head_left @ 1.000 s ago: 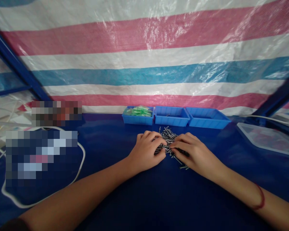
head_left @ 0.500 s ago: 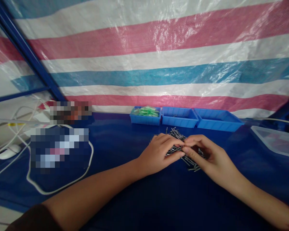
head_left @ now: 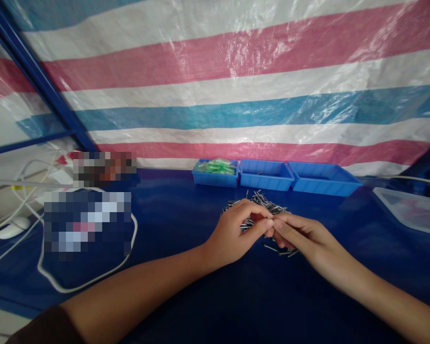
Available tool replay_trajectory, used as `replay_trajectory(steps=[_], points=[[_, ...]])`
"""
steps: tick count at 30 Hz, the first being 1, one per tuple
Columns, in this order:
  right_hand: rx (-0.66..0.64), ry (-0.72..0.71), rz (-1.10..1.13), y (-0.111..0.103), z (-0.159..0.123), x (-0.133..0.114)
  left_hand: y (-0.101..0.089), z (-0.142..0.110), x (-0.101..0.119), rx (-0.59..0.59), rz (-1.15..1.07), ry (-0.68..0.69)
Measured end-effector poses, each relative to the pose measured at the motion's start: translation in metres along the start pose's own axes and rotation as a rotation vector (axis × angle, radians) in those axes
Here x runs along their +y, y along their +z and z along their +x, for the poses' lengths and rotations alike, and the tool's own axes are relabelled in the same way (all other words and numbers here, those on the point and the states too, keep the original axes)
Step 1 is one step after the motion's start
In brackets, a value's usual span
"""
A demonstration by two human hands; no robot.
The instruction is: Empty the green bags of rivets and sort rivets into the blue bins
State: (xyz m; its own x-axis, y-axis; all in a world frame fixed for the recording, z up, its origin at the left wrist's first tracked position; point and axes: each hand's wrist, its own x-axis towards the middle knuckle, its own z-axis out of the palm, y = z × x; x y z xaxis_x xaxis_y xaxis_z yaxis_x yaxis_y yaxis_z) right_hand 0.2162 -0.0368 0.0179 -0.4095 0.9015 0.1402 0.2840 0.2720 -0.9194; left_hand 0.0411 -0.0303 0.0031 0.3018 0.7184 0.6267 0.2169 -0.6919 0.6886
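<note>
My left hand (head_left: 239,231) is closed in a pinch, thumb against the bent index finger. Its fingertips meet those of my right hand (head_left: 301,234), which is also pinched, with the thumb on top. A tiny pale spot shows between the fingertips, too small to name. Behind and beneath both hands lies a loose pile of thin metal nails or screws (head_left: 263,200); I cannot tell which. Some of the pile is hidden by the hands, and a few pieces lie just in front of my right fingers.
Along the back stand three blue bins: one with green pieces in clear plastic (head_left: 217,179), a middle bin (head_left: 267,181) with a thin piece inside, and a right bin (head_left: 326,186). A clear plastic lid or tray (head_left: 412,210) lies right. White cable (head_left: 62,289) and mouse (head_left: 12,227) are left.
My fingertips have come closer together into a tighter pinch. My right hand has flattened and turned, its fingers now curled under the thumb. The pile shows more behind the hands.
</note>
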Motion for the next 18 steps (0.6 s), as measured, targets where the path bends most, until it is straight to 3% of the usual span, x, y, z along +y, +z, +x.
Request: replay_trajectory(steps=[9,18], points=[[0.004,0.068,0.072,-0.0001,0.0002,0.0001,0.0017,-0.0002,-0.0021,0.015,0.004,-0.027],[0.197,0.033,0.17,-0.0005,0.0007,0.0043,0.0026,0.0001,-0.0023,0.04,0.04,-0.084]])
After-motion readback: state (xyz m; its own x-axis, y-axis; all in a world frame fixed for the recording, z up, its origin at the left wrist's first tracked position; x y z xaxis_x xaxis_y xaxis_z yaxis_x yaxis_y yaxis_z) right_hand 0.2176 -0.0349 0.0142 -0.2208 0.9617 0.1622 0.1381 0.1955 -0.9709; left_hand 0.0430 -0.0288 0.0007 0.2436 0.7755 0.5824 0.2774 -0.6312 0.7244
